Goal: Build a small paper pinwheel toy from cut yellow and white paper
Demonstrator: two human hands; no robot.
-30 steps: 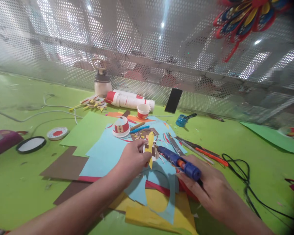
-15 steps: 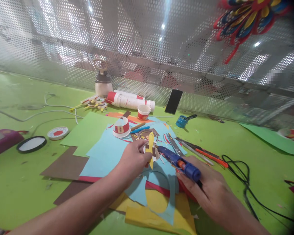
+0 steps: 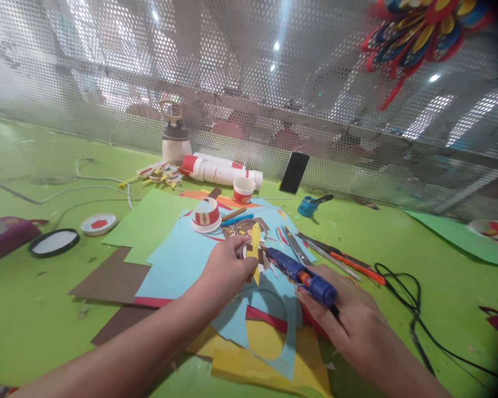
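My left hand (image 3: 230,264) pinches a small paper craft piece with a long yellow paper strip (image 3: 255,243) standing across its front; brown and white parts show behind the strip. In my right hand (image 3: 352,307) is a blue hot glue gun (image 3: 288,266). Its nozzle points left and comes close to the craft piece's right side; whether it touches I cannot tell. Sheets of light blue paper (image 3: 174,265) lie beneath both hands, over brown and yellow sheets (image 3: 269,381).
Around the hands are a cut paper cup (image 3: 206,216), another cup (image 3: 243,189), scissors (image 3: 294,244), an orange-handled cutter (image 3: 357,265) and a black cord (image 3: 415,309). Farther back are stacked cups (image 3: 219,171), a spray bottle (image 3: 176,145), a phone (image 3: 294,172) and a blue pot (image 3: 307,207).
The glue gun and my right hand have shifted slightly left, bringing the nozzle nearer the craft piece. My left hand has stayed almost in place.
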